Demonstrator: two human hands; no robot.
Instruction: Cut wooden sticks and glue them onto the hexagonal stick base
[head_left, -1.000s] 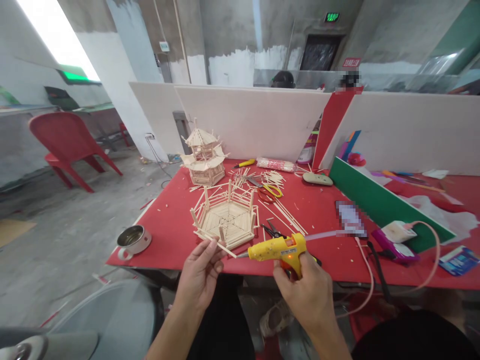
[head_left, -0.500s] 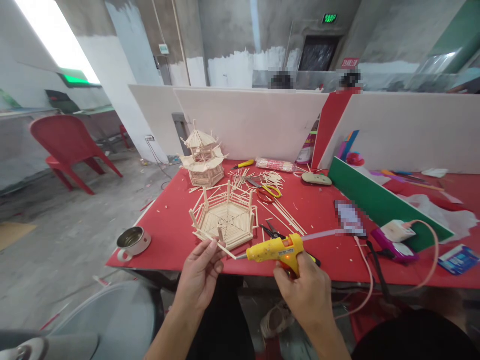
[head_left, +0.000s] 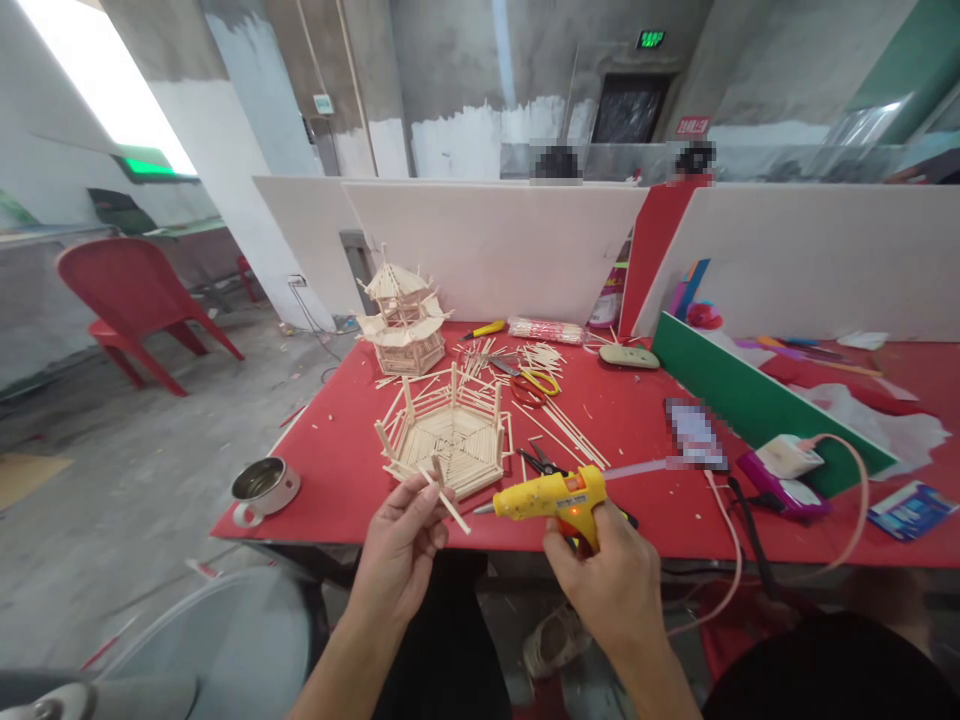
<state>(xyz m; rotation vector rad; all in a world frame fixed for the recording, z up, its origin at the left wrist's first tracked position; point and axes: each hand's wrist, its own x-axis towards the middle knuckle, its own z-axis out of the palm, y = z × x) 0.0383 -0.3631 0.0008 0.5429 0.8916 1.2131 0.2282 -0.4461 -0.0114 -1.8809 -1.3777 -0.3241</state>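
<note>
My left hand (head_left: pixel 399 545) pinches a thin wooden stick (head_left: pixel 448 500) at the near edge of the red table (head_left: pixel 637 440). The stick slants down to the right, just in front of a hexagonal stick tray (head_left: pixel 446 437). My right hand (head_left: pixel 611 585) grips a yellow glue gun (head_left: pixel 555 497) by its handle. Its nozzle points left and ends a little right of the stick's lower tip, not touching it. A clear glue rod sticks out of the gun's back.
A finished stick pagoda (head_left: pixel 403 320) stands at the table's back left. Loose sticks, yellow-handled scissors (head_left: pixel 534 384), black pliers (head_left: pixel 541 462) and a metal cup (head_left: pixel 261 485) lie about. A green board (head_left: pixel 750 405), a power strip and a cable sit right. A red chair (head_left: pixel 135 300) stands left.
My left hand has turned the stick to a steeper slant, and its tip has drawn away from the gun's nozzle. The glue gun has barely moved.
</note>
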